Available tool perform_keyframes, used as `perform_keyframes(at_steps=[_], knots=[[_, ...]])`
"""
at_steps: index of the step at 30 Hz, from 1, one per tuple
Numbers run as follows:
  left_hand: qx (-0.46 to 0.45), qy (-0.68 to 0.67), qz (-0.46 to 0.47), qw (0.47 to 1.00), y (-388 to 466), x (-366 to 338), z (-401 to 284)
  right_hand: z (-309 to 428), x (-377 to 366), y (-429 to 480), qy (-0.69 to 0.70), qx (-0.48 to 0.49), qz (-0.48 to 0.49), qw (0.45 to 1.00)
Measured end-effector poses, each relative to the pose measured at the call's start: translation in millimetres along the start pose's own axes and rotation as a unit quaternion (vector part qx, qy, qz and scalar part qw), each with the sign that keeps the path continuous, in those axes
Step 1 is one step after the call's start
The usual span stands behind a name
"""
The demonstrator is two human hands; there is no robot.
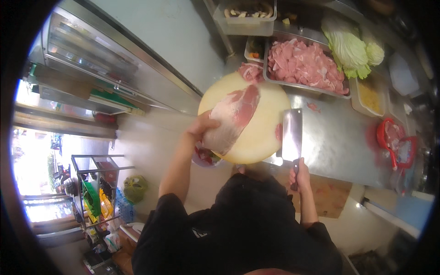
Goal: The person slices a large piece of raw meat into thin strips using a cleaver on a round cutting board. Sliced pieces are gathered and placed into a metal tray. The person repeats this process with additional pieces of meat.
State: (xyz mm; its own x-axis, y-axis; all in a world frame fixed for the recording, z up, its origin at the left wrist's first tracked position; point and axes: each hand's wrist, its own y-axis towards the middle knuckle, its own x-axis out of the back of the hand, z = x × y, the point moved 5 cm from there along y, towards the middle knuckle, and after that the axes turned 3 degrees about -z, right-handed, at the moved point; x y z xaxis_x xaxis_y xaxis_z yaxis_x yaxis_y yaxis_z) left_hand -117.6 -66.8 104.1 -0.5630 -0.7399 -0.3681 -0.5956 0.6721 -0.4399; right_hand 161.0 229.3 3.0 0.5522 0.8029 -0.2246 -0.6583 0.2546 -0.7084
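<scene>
My left hand [203, 126] grips the near-left end of a large piece of raw meat [235, 118], pale on one side and red on the other, over a round yellowish cutting board [263, 137]. In my right hand [300, 175] is the dark handle of a cleaver [292, 134], its broad blade just beyond the board's right edge. A small scrap of meat [278, 132] shows at that edge beside the blade. More raw meat [251, 71] lies at the board's far edge.
Behind the board, a metal tray [311, 88] holds sliced raw meat, with leafy cabbage [350, 48] beside it. A plastic tub [245, 25] stands farther back. On the right are a container of yellow food [371, 98] and a red basket [385, 137] with meat. A bowl [206, 160] sits below the board's left edge.
</scene>
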Motion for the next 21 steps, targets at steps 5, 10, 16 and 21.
perform_keyframes(at_steps=[5,10,16,21], knots=[[0.165,0.160,0.020,0.973,37.3,56.4,21.7,5.8,-9.6,-11.1,-0.006,-0.025,-0.030,0.999],[-0.137,0.641,-0.219,0.723,56.7,82.7,25.4,-0.7,-16.5,-20.1,-0.005,-0.020,-0.051,0.998],[-0.319,0.672,-0.209,0.635,14.8,-25.1,100.0,1.2,-26.4,-20.3,-0.073,-0.007,-0.074,0.995],[-0.278,0.695,-0.180,0.638,69.4,-29.5,76.3,25.5,-44.4,-9.7,-0.233,0.068,-0.076,0.967]])
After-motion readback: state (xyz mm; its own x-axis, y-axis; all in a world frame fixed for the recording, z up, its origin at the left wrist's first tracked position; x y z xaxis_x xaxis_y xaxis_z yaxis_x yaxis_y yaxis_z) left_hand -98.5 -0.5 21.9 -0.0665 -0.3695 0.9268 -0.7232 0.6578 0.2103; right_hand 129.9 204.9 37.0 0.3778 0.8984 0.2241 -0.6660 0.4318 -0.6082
